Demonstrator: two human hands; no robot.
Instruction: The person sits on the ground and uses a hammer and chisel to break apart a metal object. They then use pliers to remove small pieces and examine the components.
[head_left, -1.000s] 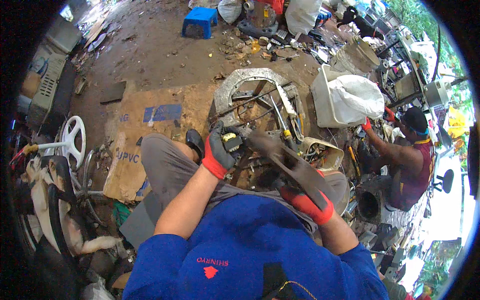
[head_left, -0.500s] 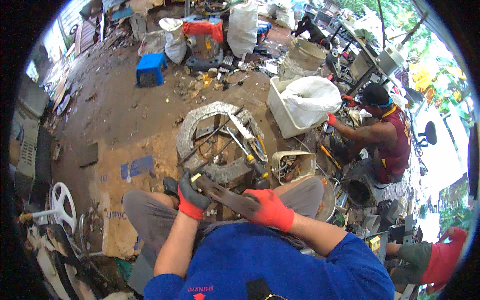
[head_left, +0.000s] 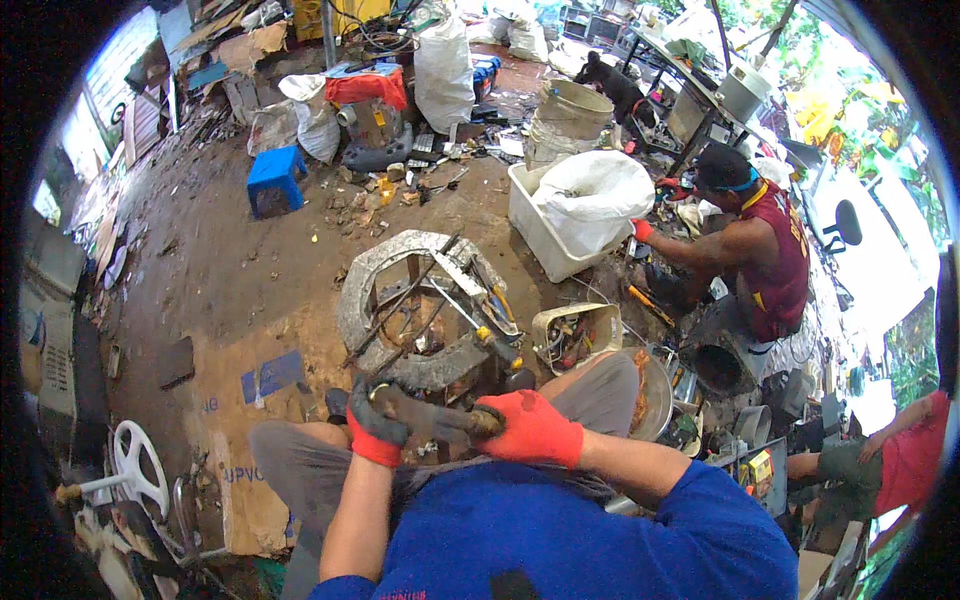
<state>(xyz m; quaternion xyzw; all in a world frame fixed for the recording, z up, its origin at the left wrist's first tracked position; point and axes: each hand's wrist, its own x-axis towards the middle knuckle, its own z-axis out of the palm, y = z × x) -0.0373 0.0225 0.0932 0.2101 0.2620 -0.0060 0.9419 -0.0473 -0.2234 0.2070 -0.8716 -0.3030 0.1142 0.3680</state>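
Just beyond the hands I have a pale metal ring [head_left: 356,310] on the dirt, filling the ground ahead, with dark rods and a yellow-handled screwdriver [head_left: 484,333] lying across it. To its right sits a beige tub [head_left: 612,325] of mixed scrap, and behind that a white bin [head_left: 530,238] with a white sack [head_left: 595,200] bulging over its rim. A co-worker [head_left: 770,255] in a maroon sleeveless top crouches to the right of the bin; a blue stool [head_left: 272,180] stands well apart, far left. The wearer's bent knees hem in the space on either side

The ring is angular, rough and weathered grey; the cardboard [head_left: 225,370] on the left is flat, brown and stained. The bin looks like smooth plastic, the sack soft and creased

My right hand [head_left: 530,428], in a red glove, is wrapped round one end of a dark tool [head_left: 435,418], long and broad but motion-blurred. It reaches leftward from that fist, low in front of the ring, to the left hand [head_left: 377,425], gloved in red and dark grey. Those fingers look curled, but I cannot tell whether they pinch anything
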